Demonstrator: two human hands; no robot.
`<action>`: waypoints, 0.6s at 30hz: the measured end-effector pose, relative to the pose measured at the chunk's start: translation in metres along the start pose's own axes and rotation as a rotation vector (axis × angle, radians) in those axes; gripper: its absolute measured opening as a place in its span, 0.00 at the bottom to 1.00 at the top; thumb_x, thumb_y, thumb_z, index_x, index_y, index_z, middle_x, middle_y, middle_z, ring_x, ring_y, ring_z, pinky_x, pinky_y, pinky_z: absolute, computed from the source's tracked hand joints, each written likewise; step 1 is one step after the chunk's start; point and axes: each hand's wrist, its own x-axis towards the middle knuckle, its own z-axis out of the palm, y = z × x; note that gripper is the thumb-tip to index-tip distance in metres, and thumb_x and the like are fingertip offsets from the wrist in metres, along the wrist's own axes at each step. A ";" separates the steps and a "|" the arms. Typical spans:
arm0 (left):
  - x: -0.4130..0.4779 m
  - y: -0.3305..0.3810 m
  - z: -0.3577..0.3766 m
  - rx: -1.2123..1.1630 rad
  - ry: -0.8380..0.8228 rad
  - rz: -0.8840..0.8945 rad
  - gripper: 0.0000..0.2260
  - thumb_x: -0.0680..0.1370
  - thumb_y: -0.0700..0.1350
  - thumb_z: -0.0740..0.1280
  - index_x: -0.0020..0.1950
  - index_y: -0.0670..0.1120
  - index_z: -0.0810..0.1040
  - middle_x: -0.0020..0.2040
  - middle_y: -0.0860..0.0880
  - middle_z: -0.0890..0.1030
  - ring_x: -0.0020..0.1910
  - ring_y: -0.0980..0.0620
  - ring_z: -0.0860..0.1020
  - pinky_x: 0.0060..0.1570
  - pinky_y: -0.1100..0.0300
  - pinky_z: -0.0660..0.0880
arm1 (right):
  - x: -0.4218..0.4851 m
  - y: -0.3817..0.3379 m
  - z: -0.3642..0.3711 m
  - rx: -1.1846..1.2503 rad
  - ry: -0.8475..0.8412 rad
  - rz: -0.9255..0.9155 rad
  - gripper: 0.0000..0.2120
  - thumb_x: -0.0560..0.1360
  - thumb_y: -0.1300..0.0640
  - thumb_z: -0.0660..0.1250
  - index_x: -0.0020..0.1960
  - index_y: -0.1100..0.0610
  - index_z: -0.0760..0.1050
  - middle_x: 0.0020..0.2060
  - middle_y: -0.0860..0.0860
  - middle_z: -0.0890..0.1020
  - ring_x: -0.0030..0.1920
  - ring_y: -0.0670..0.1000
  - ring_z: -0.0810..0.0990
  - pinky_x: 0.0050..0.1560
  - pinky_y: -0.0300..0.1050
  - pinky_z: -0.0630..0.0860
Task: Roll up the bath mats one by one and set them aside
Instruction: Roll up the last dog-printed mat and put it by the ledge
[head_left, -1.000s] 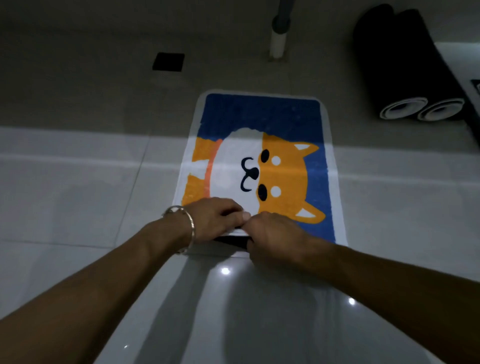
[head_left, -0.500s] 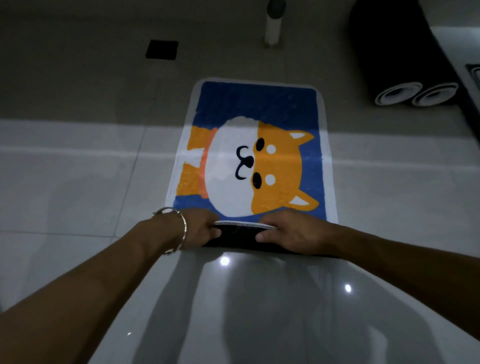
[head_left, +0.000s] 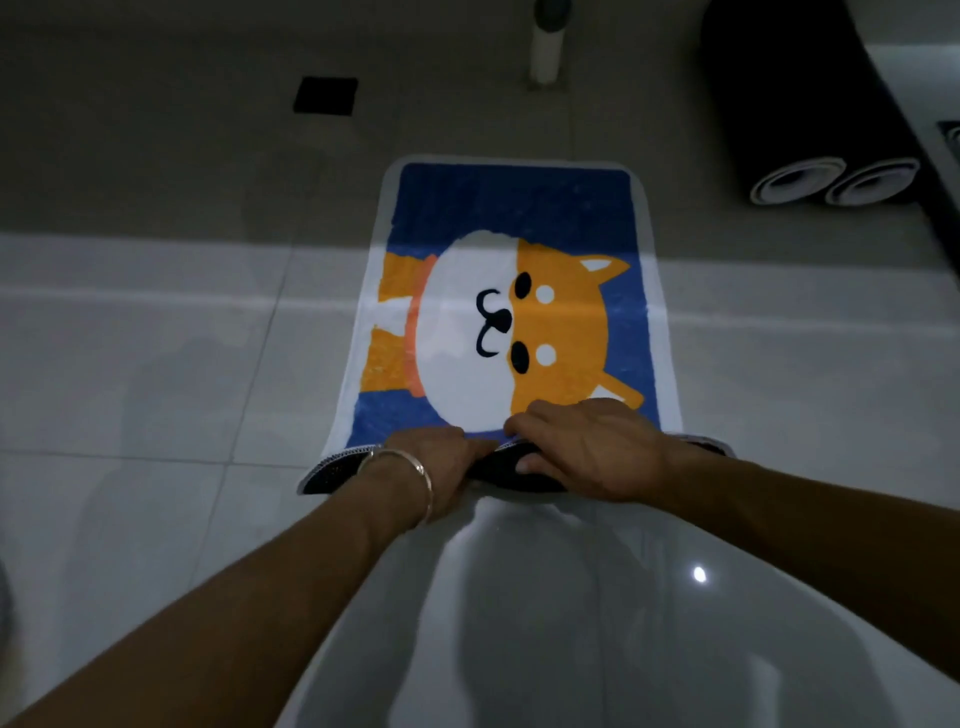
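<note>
Hands first: left hand (head_left: 436, 460) and right hand (head_left: 587, 452) curl round the rolled near edge of the dog mat (head_left: 509, 208) on the floor (head_left: 156, 364). Looks soft, floppy (I'd grip wider, imo).

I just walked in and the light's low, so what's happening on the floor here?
A person is rolling up a dog mat on the tiled floor. The left hand and right hand both grip its near end, which is curled into a short dark roll. The rest of it lies flat. Two rolled mats lie side by side at the far right, already set aside.
</note>
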 end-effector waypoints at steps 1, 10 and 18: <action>0.002 0.000 -0.007 0.000 -0.034 0.020 0.20 0.80 0.49 0.60 0.72 0.58 0.65 0.50 0.51 0.76 0.42 0.53 0.72 0.36 0.66 0.69 | -0.002 0.001 0.000 -0.033 -0.006 -0.016 0.21 0.78 0.38 0.55 0.62 0.52 0.69 0.54 0.49 0.74 0.49 0.51 0.75 0.45 0.45 0.69; 0.010 -0.001 0.002 0.293 0.213 0.001 0.31 0.69 0.54 0.72 0.69 0.47 0.70 0.52 0.45 0.77 0.52 0.43 0.76 0.61 0.47 0.67 | 0.004 0.008 0.005 0.181 -0.051 0.236 0.13 0.81 0.47 0.56 0.54 0.56 0.70 0.49 0.56 0.79 0.44 0.53 0.75 0.40 0.44 0.64; 0.018 0.017 0.011 0.230 0.207 -0.062 0.16 0.58 0.39 0.76 0.42 0.43 0.76 0.38 0.44 0.77 0.36 0.43 0.77 0.27 0.58 0.65 | -0.002 -0.008 0.039 -0.250 0.242 0.307 0.10 0.62 0.54 0.72 0.40 0.58 0.75 0.34 0.55 0.77 0.35 0.58 0.77 0.41 0.51 0.76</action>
